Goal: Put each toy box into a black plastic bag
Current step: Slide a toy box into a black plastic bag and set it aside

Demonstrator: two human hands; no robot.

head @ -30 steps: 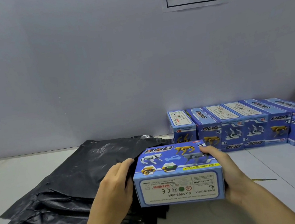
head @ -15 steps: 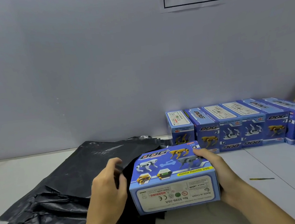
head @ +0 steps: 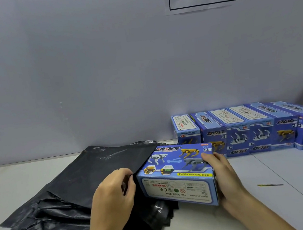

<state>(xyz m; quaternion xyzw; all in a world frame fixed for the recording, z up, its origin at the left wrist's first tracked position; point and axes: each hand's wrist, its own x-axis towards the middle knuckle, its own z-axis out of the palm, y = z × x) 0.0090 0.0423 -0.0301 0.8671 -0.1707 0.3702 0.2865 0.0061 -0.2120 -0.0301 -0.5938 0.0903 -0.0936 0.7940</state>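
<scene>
The left hand (head: 116, 190) has closed to pinch the top black bag's (head: 104, 169) edge — right hand (head: 224, 178) grips the toy box (head: 176, 174) just beside, bare table (head: 270, 205) rightward.

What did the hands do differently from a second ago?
The left hand, which rested open beside the toy box, has curled and now pinches the edge of the top black bag, lifting it. The right hand has pushed the box leftward, so its end now enters the bag's mouth. The right hand's grip, the row of boxes by the wall and the bag pile stayed as they were.
</scene>
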